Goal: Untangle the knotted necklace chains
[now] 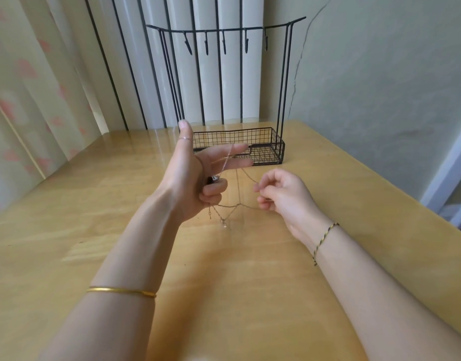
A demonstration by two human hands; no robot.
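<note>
Two hands near centre: left hand (195,175) at nine o'clock, right hand (284,194) at three. One tangle of chains (237,188), strand count unclear. One wire stand (266,147) at twelve with five clips (223,44). One bangle (120,291), one cord bracelet (324,238), one table (224,282).

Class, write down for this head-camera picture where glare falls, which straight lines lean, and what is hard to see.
Head view: glare streaks the table beside the wire basket; the rack uprights lean apart, wide-angle distortion; the thin chains between left hand and right hand barely stand out against the wood.
</note>
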